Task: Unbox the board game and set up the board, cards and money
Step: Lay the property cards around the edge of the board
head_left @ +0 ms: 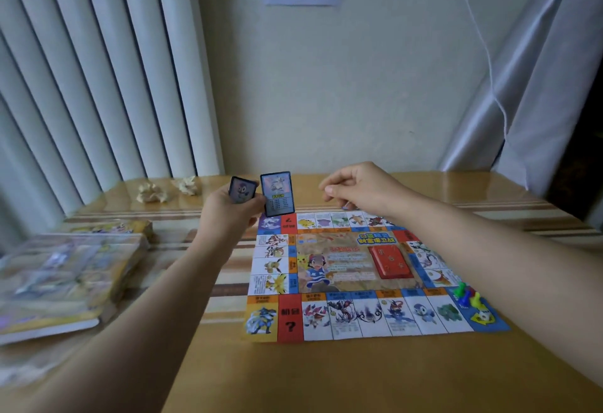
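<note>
Blue-bordered cards (277,193) pinched upright in left hand (228,213) over the far-left corner of the game board (346,282), which lies flat on the desk (326,376). Right hand (359,189) hovers above the board's far edge, fingers loosely curled, holding nothing visible.

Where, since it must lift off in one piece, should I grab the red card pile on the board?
Pinch the red card pile across its two longer sides, coming straight down from above. It lies flat on the board, so fingers likely cannot slip under, but its thickness leaves side edges to hold.
</note>
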The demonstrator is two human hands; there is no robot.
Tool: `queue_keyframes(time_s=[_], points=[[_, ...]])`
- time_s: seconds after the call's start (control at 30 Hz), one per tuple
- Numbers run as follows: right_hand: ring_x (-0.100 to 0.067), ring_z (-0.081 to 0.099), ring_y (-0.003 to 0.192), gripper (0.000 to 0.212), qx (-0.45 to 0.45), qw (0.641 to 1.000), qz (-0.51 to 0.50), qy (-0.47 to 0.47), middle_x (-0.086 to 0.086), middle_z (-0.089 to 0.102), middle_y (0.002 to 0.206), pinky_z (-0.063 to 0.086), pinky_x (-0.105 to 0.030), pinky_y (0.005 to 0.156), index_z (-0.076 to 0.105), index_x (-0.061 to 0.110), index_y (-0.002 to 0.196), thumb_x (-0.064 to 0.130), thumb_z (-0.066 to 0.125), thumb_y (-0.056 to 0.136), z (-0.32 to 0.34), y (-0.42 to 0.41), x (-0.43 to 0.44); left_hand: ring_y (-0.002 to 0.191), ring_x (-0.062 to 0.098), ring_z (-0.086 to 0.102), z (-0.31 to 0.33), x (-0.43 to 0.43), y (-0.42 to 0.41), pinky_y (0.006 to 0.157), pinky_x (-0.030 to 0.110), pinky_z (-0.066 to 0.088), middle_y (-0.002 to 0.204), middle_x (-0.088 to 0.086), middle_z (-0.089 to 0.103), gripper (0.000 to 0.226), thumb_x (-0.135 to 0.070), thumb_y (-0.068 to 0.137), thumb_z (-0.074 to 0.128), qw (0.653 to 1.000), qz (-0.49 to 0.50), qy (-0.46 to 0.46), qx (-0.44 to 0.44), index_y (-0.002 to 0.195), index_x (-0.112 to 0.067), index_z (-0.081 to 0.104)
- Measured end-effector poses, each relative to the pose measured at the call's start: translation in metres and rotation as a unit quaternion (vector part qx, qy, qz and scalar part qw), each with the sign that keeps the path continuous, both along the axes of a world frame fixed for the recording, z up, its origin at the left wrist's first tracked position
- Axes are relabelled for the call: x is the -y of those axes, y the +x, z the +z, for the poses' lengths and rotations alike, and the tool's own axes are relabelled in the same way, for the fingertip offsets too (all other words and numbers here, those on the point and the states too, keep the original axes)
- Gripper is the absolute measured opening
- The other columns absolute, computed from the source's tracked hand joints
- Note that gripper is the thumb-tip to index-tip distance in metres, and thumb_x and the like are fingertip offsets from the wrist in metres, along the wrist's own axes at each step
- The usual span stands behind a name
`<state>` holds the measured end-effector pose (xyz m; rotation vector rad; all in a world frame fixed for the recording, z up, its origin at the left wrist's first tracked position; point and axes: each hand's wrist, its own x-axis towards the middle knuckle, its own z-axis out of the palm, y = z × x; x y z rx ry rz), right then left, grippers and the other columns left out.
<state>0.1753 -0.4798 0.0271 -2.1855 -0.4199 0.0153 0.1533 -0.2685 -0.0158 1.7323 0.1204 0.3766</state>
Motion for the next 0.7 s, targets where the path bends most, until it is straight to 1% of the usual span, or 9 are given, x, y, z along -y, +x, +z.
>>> queue_keyframes(time_s=[0.1,0.13,0.2,0.23,0.3,0.33,0.47,0.6,0.7], points=[[-0.006,0.057,0.069,0.013,-0.026,1.000,0.008,0.002,0.004,0.070,0.089,0.048,-0.015,0.062,0.066,0.016,0.097,0.010,0.055,0.095,-0.008,0.003,-0.013,0.060,0.005,0.060,-0.007,-0.016,-0.001,0.058,0.023,0.048,0.062,-0.010,0.066,0.017,-0.008,0.086,0.066,0.999,0.023,-0.018,-0.016,0.072,-0.016,0.063],[-0.007,0.058,0.070,0.013,-0.033,0.999,0.011,0.003,0.004,0.070,0.088,0.049,-0.018,0.064,0.066,0.017,0.094,0.010,0.055,0.094,-0.011,0.004,-0.017,0.058,0.004,0.059,-0.010,-0.021,-0.001,0.057,0.023,0.048,0.059,-0.011,0.066,0.019,-0.008,0.086,0.067,0.999,0.030,-0.019,-0.022,0.070,-0.017,0.063],[-0.008,0.058,0.070,0.014,-0.045,0.999,0.015,0.002,0.005,0.070,0.087,0.050,-0.026,0.070,0.065,0.020,0.090,0.010,0.056,0.094,-0.016,0.007,-0.025,0.054,0.010,0.056,-0.015,-0.034,0.000,0.058,0.025,0.046,0.050,-0.010,0.064,0.020,-0.010,0.085,0.068,0.998,0.047,-0.014,-0.034,0.067,-0.016,0.063],[-0.008,0.059,0.070,0.015,-0.049,0.999,0.016,0.003,0.004,0.070,0.087,0.051,-0.029,0.074,0.065,0.021,0.088,0.011,0.056,0.094,-0.018,0.009,-0.029,0.053,0.012,0.054,-0.016,-0.039,0.000,0.058,0.027,0.044,0.049,-0.009,0.063,0.020,-0.010,0.085,0.068,0.998,0.055,-0.011,-0.040,0.066,-0.016,0.063],[-0.009,0.059,0.070,0.015,-0.053,0.998,0.018,0.006,0.003,0.070,0.086,0.051,-0.031,0.078,0.065,0.022,0.086,0.011,0.057,0.093,-0.021,0.012,-0.035,0.055,0.015,0.053,-0.019,-0.049,-0.001,0.060,0.030,0.045,0.058,-0.001,0.065,0.019,-0.010,0.085,0.068,0.996,0.066,-0.013,-0.054,0.066,-0.013,0.063],[-0.009,0.059,0.070,0.015,-0.054,0.998,0.019,0.005,0.004,0.071,0.086,0.051,-0.030,0.078,0.065,0.023,0.086,0.012,0.058,0.093,-0.022,0.013,-0.037,0.058,0.017,0.055,-0.020,-0.053,-0.001,0.062,0.032,0.047,0.065,0.004,0.066,0.019,-0.009,0.085,0.068,0.996,0.069,-0.020,-0.059,0.067,-0.011,0.063],[-0.009,0.059,0.073,0.013,-0.062,0.998,0.021,-0.011,0.004,0.071,0.088,0.049,-0.026,0.073,0.065,0.022,0.089,0.013,0.057,0.094,-0.024,0.015,-0.044,0.066,0.017,0.059,-0.026,-0.066,-0.004,0.064,0.030,0.049,0.076,0.007,0.066,0.014,-0.008,0.086,0.066,0.994,0.070,-0.033,-0.080,0.074,-0.012,0.062],[-0.006,0.059,0.071,0.012,-0.063,0.998,0.018,-0.025,0.004,0.071,0.092,0.045,-0.018,0.063,0.065,0.019,0.095,0.013,0.056,0.095,-0.022,0.019,-0.053,0.070,0.023,0.058,-0.028,-0.073,-0.002,0.074,0.038,0.049,0.081,0.014,0.066,0.010,-0.007,0.086,0.066,0.991,0.066,-0.050,-0.103,0.077,-0.008,0.061],[-0.007,0.060,0.073,0.010,-0.088,0.996,0.026,-0.013,0.002,0.071,0.094,0.046,-0.017,0.061,0.066,0.018,0.098,0.015,0.057,0.094,-0.023,0.027,-0.063,0.072,0.021,0.058,-0.028,-0.068,0.002,0.073,0.034,0.049,0.083,0.014,0.066,0.009,-0.006,0.086,0.065,0.989,0.048,-0.090,-0.111,0.080,-0.007,0.060]])
